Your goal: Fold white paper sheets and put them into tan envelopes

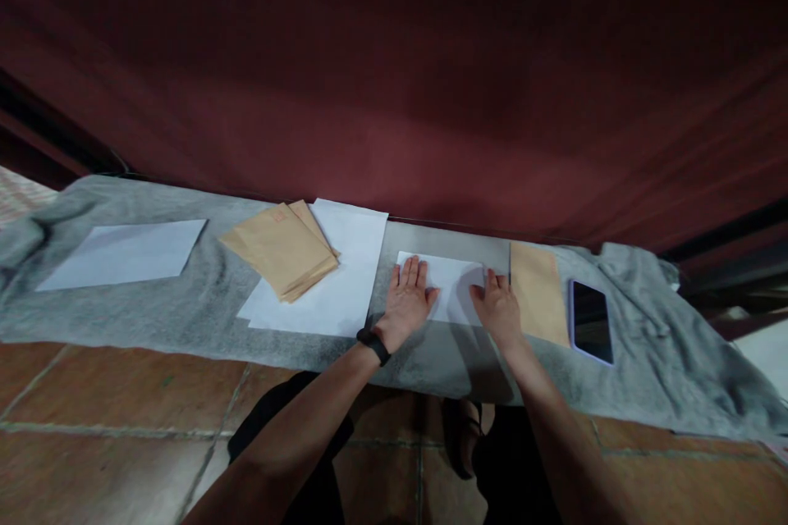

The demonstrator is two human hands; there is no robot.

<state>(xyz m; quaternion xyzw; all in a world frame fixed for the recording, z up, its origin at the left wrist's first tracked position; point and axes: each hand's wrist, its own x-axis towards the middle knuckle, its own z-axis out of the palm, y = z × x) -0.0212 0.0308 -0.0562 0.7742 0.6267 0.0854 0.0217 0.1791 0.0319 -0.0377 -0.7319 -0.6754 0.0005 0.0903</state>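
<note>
Both hands are down at the small white paper (452, 287), with no grasp to be seen. The left hand (406, 303) lies nearly flat on the paper's left part, palm down, fingers straight and close together, thumb stretched out; it holds nothing and only rests on the paper. The right hand (500, 313) is at the paper's right edge, loosely spread, thumb apart from the fingers. It is not closed around anything that shows; how firmly either hand presses, I cannot tell.

The paper lies on the grey cloth (203, 316), squarely before the person. Left of the paper are larger white sheets (354, 262), with a fanned pile of brown envelopes (280, 250) partly on top; farther left, well apart, is another sheet (126, 253). Right of the paper, just beyond the right hand, lies a single envelope (538, 291), and past that a phone (591, 321), face up.

The soft cloth is probably the main risk: if it shifts or ruckles under a sideways push, the paper could skew or take a stray crease. Uneven pressure between the two hands might turn it too. A wide sweep of the right hand could knock the single envelope askew, and the pile, being uneven, might slide if the left forearm brushed it.
</note>
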